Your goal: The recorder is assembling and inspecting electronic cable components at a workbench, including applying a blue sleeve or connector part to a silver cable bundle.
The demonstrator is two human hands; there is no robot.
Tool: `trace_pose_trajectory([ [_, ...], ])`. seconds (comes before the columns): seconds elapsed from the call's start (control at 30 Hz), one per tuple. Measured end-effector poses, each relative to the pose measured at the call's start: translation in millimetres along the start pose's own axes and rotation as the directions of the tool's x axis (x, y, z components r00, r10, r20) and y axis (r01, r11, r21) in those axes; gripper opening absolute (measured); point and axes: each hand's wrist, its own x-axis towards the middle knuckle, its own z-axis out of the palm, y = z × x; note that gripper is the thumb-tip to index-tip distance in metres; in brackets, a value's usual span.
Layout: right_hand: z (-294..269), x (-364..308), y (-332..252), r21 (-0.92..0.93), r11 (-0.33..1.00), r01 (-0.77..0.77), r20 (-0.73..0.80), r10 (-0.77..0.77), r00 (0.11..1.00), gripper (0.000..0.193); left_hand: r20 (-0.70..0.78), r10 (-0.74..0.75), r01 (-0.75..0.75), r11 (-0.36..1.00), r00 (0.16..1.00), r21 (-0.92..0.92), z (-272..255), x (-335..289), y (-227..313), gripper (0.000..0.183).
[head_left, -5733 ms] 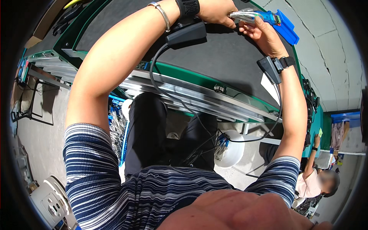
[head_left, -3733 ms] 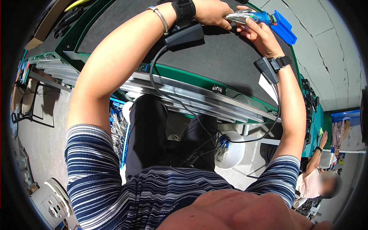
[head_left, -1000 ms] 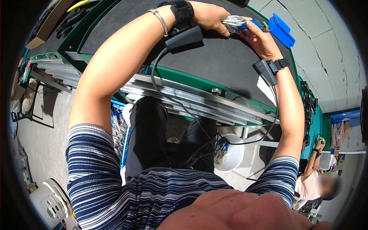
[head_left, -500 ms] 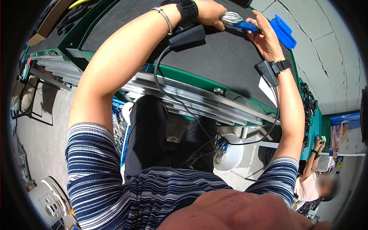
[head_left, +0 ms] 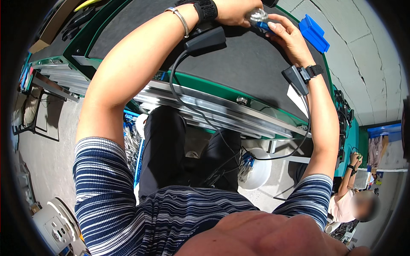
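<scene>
Over the far side of the dark worktop (head_left: 239, 59), a small bundle of silvery-white cable (head_left: 258, 16) with a blue part (head_left: 263, 26) is held between my hands. My left hand (head_left: 235, 12) closes on the silvery end from the left, some of its fingers hidden at the picture's upper edge. From the right, my right hand (head_left: 292, 39) has its thumb and fingertips closed on the blue part. A black box with a cable is strapped at each wrist, the left one (head_left: 206, 42) and the right one (head_left: 295, 80).
A blue bin (head_left: 314, 33) sits beyond the worktop's right edge. A white bucket (head_left: 259, 170) with blue and silvery cables stands below, right of my legs. More cables (head_left: 132, 138) lie in a blue-edged container at left. Another person (head_left: 347, 200) works far right.
My right hand has moved left along the bundle, closer to my left hand, and its fingers have curled in over the blue part. The bundle now looks shorter and more covered.
</scene>
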Motion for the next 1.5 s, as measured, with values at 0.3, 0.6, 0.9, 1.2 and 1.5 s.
trace_pose_trajectory([
  [0.3,-2,-1,-4,-0.022,0.997,-0.069,0.051,0.07,0.996,0.044,0.15,-0.007,0.009,1.0,0.989,-0.015,-13,-9,19,0.039],
  [0.6,4,-2,-3,-0.209,0.978,0.022,0.056,-0.011,0.998,0.041,0.273,-0.128,0.115,0.991,0.953,0.065,-16,-7,20,0.049],
  [0.9,2,-1,-6,0.03,0.998,-0.05,0.071,0.047,0.996,0.041,0.087,-0.045,0.041,0.998,0.995,0.05,-8,-6,13,0.055],
  [1.2,0,-2,-1,-0.181,0.974,0.133,0.115,-0.113,0.987,0.066,0.255,-0.094,0.075,0.994,0.962,0.082,-7,-4,15,0.051],
  [1.5,2,-6,-5,-0.523,0.779,0.346,0.23,-0.262,0.937,0.075,0.313,-0.12,0.086,0.989,0.942,0.118,-8,-4,12,0.061],
])
